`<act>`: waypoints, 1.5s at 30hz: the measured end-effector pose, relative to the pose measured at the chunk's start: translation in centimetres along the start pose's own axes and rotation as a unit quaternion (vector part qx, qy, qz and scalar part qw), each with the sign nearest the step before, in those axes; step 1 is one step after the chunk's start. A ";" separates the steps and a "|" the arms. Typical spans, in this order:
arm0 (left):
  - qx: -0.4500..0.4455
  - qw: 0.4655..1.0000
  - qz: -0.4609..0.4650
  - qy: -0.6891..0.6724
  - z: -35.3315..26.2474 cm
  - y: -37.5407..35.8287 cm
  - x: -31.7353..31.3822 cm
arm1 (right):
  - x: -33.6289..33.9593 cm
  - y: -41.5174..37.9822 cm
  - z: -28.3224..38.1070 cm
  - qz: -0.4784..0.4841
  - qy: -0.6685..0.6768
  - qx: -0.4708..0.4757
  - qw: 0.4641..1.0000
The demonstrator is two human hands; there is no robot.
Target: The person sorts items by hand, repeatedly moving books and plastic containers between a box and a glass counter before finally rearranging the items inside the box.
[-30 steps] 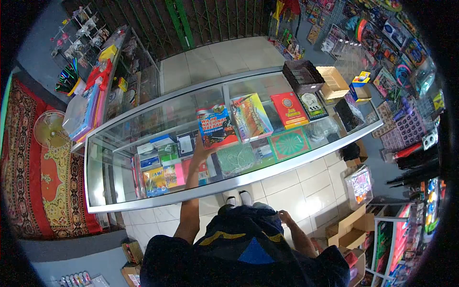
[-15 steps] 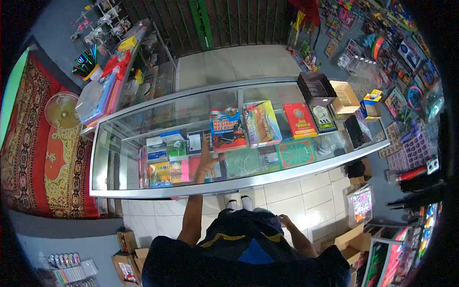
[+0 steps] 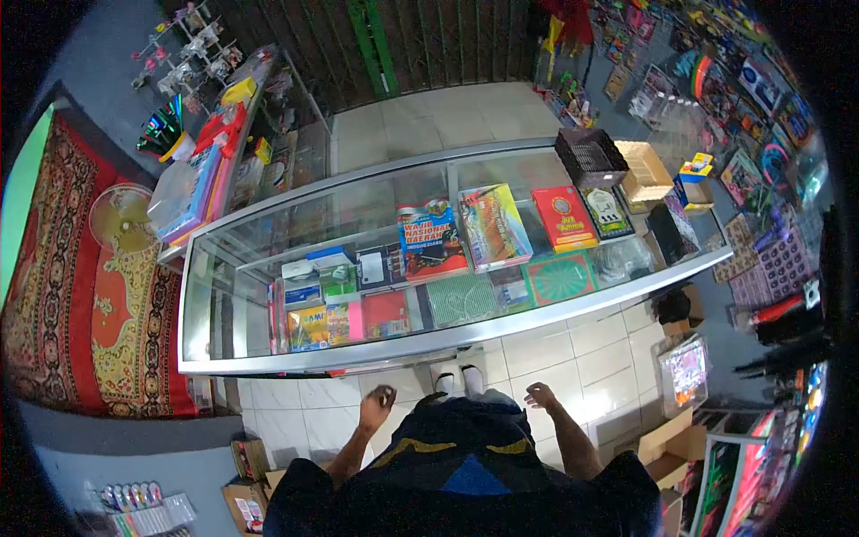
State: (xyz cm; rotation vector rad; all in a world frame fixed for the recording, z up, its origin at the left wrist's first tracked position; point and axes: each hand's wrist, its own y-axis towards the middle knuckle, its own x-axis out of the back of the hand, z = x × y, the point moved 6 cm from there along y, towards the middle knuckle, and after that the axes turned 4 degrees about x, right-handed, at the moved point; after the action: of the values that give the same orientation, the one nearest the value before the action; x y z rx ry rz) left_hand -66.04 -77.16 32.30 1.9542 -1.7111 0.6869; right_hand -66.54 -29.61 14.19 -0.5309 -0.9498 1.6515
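Both of my hands are below the near edge of the glass display counter [image 3: 353, 358], over the floor on either side of my body. My left hand [image 3: 377, 408] is loosely curled, with a dark gap between thumb and fingers and no object visible in it. On the other side, my right hand [image 3: 540, 396] has its fingers slightly apart and holds nothing. Neither touches the counter. Nearest beyond them are a red music book [image 3: 433, 240], a colourful book stack [image 3: 495, 228], a red book [image 3: 564, 219] and a green patterned cover [image 3: 559, 279].
A dark basket [image 3: 591, 159] and a tan basket [image 3: 643, 172] stand at the counter's right end. Cardboard boxes [image 3: 667, 452] lie at lower right. Red patterned carpets [image 3: 54, 268] are at left. Goods hang on the right wall. A shutter [image 3: 429, 45] closes the far side.
My left hand has drawn back from above the counter glass to beside my body, its fingers curling. The right hand has moved slightly outward from my body. The view has shifted slightly.
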 end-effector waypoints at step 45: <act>-0.223 0.568 0.768 0.193 -18.9 -14.6 -47.0 | -25.0 -31.5 -39.5 -0.460 0.683 -0.112 0.557</act>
State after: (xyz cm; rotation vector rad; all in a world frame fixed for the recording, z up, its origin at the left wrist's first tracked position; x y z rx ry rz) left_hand -57.90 -27.34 17.00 -0.4782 -2.5206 0.8680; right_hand -10.90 -38.58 13.54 -0.9989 -0.0616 -0.1306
